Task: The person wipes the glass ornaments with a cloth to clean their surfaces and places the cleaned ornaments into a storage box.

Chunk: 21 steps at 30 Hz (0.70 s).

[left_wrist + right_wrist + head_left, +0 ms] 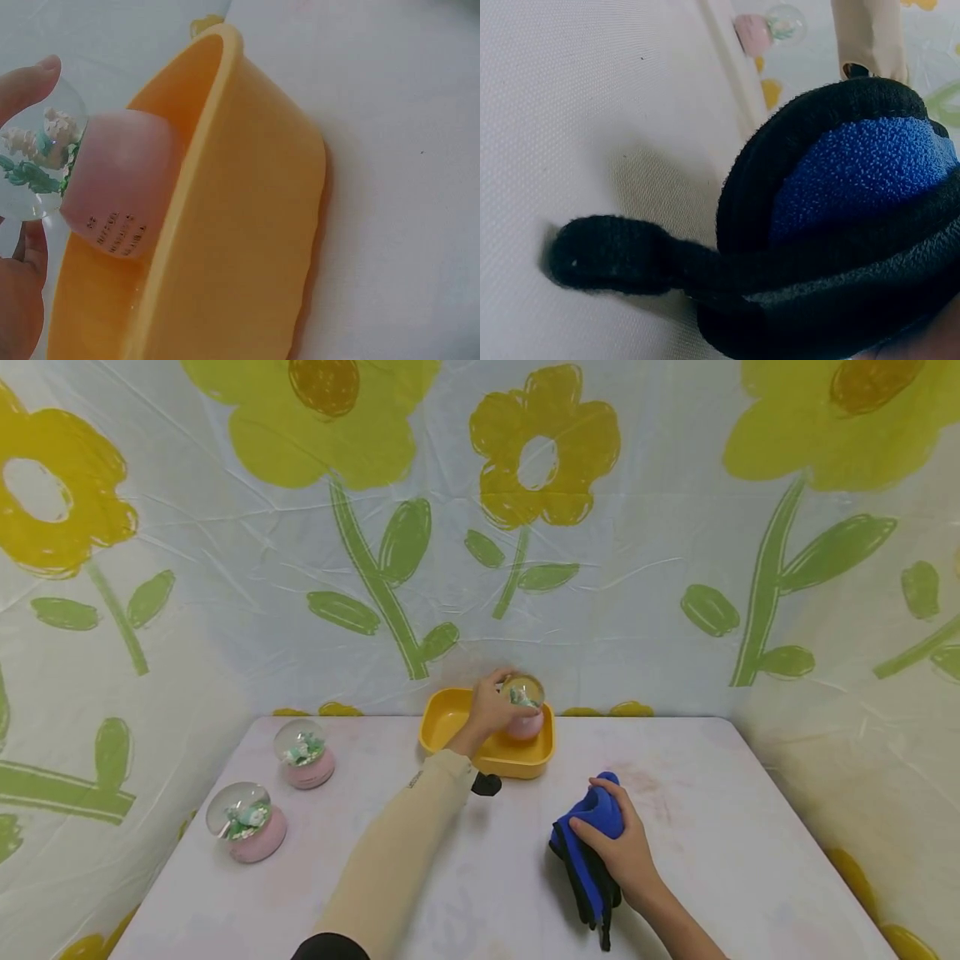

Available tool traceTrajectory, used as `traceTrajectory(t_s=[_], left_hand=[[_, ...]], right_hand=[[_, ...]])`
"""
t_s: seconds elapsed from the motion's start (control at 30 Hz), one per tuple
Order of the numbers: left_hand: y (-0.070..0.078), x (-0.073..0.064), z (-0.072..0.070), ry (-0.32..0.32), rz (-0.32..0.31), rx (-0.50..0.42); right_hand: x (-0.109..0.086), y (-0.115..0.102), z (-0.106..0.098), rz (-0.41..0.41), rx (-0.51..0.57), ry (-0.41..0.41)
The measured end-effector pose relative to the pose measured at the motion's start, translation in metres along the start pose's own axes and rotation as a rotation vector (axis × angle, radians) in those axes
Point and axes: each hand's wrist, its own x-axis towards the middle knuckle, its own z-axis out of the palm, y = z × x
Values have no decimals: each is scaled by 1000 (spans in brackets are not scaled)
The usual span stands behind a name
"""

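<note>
Left fingers (pixel 26 88) grip the globe (pixel 124 184), looks slick, could slip and clunk the tub (pixel 247 187) below. Right fingers (pixel 611 789) hold blue cloth (pixel 602 814).

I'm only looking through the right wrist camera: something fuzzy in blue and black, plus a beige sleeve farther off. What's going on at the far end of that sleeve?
Observer: The head view shows the person's left grip there, holding a snow globe at the right-hand end of a yellow tray.

Visitor: Is anything printed on that globe?

Observer: Yes. The left wrist view shows dark lettering on its pink base, though I can't make out the words.

Visitor: And how many globes are there altogether?

Observer: Three in the head view: the held one, plus a farther globe and a nearer globe on the left side of the table.
</note>
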Motion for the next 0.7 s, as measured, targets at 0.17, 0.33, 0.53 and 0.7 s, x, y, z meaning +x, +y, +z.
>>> traceTrajectory(t_s=[0.17, 0.33, 0.53, 0.7], left_hand=[[-6, -3, 3, -27, -17, -13], [-9, -5, 5, -55, -22, -57], [-13, -5, 8, -68, -43, -75], [-16, -5, 10, -81, -54, -60]], right_hand=[[0, 3, -1, -6, 5, 4], [-1, 2, -2, -4, -4, 7], [-1, 1, -2, 7, -9, 10], [-2, 1, -2, 14, -6, 13]])
